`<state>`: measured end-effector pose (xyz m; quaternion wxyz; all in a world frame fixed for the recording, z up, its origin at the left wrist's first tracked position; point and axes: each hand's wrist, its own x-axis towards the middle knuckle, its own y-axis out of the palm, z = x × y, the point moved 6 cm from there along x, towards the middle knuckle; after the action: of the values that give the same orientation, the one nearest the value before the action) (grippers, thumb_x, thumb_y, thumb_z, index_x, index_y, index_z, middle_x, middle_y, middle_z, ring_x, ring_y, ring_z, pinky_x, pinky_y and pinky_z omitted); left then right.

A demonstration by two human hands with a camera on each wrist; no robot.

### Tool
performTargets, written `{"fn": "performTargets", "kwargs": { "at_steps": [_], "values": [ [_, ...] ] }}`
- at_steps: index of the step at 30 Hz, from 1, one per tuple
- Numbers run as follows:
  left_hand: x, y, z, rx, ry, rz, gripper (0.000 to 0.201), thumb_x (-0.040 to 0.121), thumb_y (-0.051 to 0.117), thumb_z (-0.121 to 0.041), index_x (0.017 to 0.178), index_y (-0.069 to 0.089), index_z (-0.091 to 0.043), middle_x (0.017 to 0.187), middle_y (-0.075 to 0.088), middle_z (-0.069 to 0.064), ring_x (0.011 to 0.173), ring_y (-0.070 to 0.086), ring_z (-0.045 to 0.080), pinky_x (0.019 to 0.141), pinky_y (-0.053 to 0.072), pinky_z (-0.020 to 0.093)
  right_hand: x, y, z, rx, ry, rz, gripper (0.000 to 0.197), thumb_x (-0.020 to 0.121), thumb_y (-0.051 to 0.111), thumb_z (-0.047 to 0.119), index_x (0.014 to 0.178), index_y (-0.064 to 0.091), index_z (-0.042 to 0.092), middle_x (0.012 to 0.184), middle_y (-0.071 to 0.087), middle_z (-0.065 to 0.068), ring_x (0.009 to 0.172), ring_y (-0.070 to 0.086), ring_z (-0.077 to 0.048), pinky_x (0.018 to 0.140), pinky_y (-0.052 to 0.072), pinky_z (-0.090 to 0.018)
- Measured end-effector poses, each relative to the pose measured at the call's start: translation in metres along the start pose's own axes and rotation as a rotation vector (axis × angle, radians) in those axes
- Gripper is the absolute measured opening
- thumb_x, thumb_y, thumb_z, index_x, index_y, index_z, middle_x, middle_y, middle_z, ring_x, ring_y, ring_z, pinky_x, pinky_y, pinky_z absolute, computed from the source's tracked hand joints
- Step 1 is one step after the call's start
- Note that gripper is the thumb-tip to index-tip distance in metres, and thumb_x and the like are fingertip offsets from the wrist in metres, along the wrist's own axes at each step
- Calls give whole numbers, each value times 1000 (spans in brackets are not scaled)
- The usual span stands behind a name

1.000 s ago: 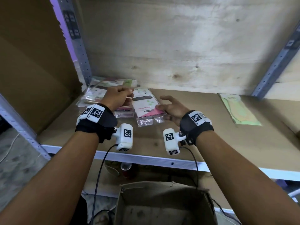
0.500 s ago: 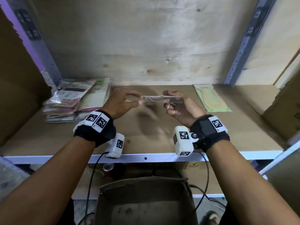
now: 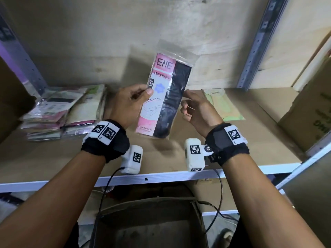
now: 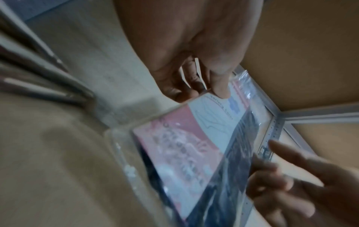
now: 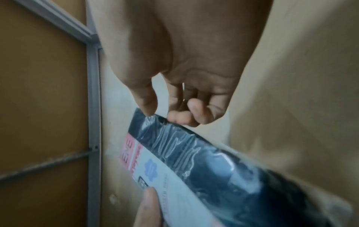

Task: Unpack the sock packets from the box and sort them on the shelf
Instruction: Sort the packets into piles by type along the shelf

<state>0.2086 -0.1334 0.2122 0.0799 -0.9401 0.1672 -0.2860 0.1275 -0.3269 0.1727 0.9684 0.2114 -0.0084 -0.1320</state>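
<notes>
A clear sock packet (image 3: pixel 161 104) with a pink "ENE" card and black socks stands upright above the shelf board (image 3: pixel 232 149), its front facing me. My left hand (image 3: pixel 129 102) grips its left edge, thumb on the front and fingers behind; the left wrist view shows the same hold on the packet (image 4: pixel 194 153). My right hand (image 3: pixel 197 111) pinches the right edge lightly, and the right wrist view has its thumb tip on the packet (image 5: pixel 213 169). A pile of packets (image 3: pixel 59 111) lies at the shelf's left. One green packet (image 3: pixel 223 106) lies behind my right hand.
An open cardboard box (image 3: pixel 148 224) stands on the floor below the shelf's front rail. A second carton (image 3: pixel 311 111) fills the shelf's right end. Steel uprights (image 3: pixel 258 43) frame the bay, and cables hang from both wrist cameras.
The packet lay on the shelf a second ago, then was held flat and edge-on between both hands. Now it is tipped upright, front towards me, and raised a little.
</notes>
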Motion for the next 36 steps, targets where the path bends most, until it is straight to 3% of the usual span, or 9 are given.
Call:
{"fn": "performTargets", "kwargs": {
  "at_steps": [5,9,12,15,21,23,27,31,36],
  "values": [
    [-2,15,33,-77,-224,-41,17,96,62,-20,104,73,-9,70,71,-12,54,54,-3,52,44,12,-4,-10,-12,-510,-45,-30,16,88,71,23,94,63,11,75,56,-8,66,51,-17,58,40,-26],
    [-11,24,61,-229,-506,-84,22,96,63,-21,107,71,-4,97,73,18,72,52,22,55,45,19,-8,-11,-27,-520,73,69,25,86,71,7,108,60,1,110,67,-28,91,66,-29,85,53,-42],
    [-17,32,73,-256,-634,-29,25,95,65,-21,109,69,-2,103,75,16,81,59,23,60,47,21,-11,-16,-30,-463,110,71,20,89,63,-4,107,57,1,116,62,-33,96,63,-34,87,53,-46],
    [-12,32,78,-275,-626,-34,30,91,70,-20,118,64,-8,107,75,8,94,70,20,67,54,22,-15,-22,-29,-405,140,125,20,94,54,-6,112,58,1,108,65,-23,91,65,-32,76,56,-37],
    [16,-5,86,-35,-529,-146,94,73,80,-51,149,35,-20,124,59,-6,96,68,5,85,53,28,-18,-36,-30,-483,200,254,34,97,49,-5,130,54,-6,121,64,-26,103,65,-33,101,50,-43],
    [15,-15,88,81,-497,-144,83,72,78,-58,142,46,-25,112,62,-14,80,68,-5,76,50,22,-21,-37,-30,-543,211,319,30,97,49,-4,125,60,1,110,69,-18,92,69,-23,92,55,-33],
    [15,-25,92,221,-428,-31,36,80,72,-53,98,75,-21,83,74,-6,68,68,9,67,49,25,-24,-45,-27,-598,218,315,27,95,54,-1,117,66,10,108,72,-16,93,70,-22,91,56,-30],
    [15,-26,87,322,-353,33,39,92,61,-49,76,72,-15,56,64,-12,52,56,7,62,43,23,-24,-57,-19,-624,165,216,33,95,55,0,127,58,-2,116,67,-21,93,66,-23,87,54,-25],
    [12,-18,80,310,-344,98,52,100,48,-47,57,49,-18,56,49,2,53,45,19,64,38,29,-24,-65,-10,-617,92,153,26,94,56,0,119,62,3,110,68,-16,80,70,-8,76,56,-15]
  ]
}}
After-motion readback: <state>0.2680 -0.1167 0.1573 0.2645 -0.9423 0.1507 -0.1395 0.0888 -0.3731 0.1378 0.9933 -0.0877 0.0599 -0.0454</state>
